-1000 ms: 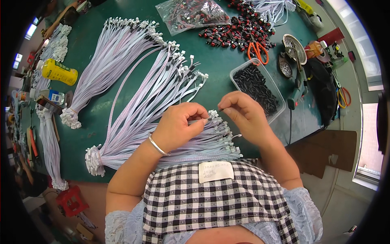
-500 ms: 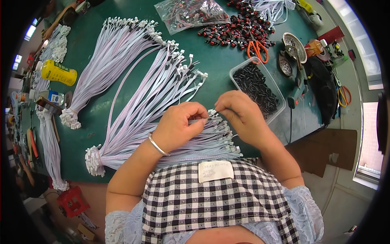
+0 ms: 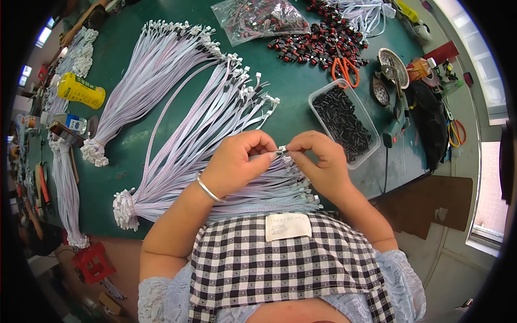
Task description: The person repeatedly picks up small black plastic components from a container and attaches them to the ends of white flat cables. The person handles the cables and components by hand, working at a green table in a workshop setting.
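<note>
One cable end [image 3: 281, 149] sits pinched between the left hand [image 3: 242, 163] and right hand [image 3: 321, 161], fingertips nearly closed on it, over the cables [image 3: 172, 172] on the worktop [image 3: 293, 89], beside the tub [image 3: 368, 155].

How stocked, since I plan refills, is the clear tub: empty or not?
The tub isn't empty: black pieces cover most of its bottom; depth unclear.

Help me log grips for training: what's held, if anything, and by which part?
The left hand pinches a thin wire, apparently near its end; what, if anything, the right hand grips is too small to tell.
</note>
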`<state>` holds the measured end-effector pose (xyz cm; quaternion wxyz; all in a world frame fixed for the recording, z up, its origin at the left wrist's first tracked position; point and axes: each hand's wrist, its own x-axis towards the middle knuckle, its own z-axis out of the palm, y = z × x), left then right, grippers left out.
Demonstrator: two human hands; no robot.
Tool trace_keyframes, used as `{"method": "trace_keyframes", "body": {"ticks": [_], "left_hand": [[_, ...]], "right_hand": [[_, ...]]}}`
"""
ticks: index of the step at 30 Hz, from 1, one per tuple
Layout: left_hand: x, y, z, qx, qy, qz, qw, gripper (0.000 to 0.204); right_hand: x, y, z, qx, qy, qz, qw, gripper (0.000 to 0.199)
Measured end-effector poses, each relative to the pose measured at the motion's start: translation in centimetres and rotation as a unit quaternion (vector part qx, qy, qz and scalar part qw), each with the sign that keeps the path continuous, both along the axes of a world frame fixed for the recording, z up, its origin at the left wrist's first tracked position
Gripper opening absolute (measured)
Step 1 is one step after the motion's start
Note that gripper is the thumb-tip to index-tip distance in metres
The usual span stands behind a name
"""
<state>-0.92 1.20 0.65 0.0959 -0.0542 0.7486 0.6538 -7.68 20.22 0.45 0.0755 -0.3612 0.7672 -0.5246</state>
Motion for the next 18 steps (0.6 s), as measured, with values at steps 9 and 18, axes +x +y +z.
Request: {"method": "trace_keyframes", "body": {"ticks": [9, 18], "left_hand": [[0.2, 0.2, -0.4, -0.041, 0.04, 0.001, 0.998, 0.012], [0.2, 0.2, 0.0, -0.037, 0.035, 0.009, 0.999, 0.011]], "right_hand": [[0.9, -0.5, -1.4, -0.081, -0.144, -0.06, 0.984, 0.009], [1.3, -1.0, -1.0, -0.019, 0.024, -0.043, 0.999, 0.011]]}}
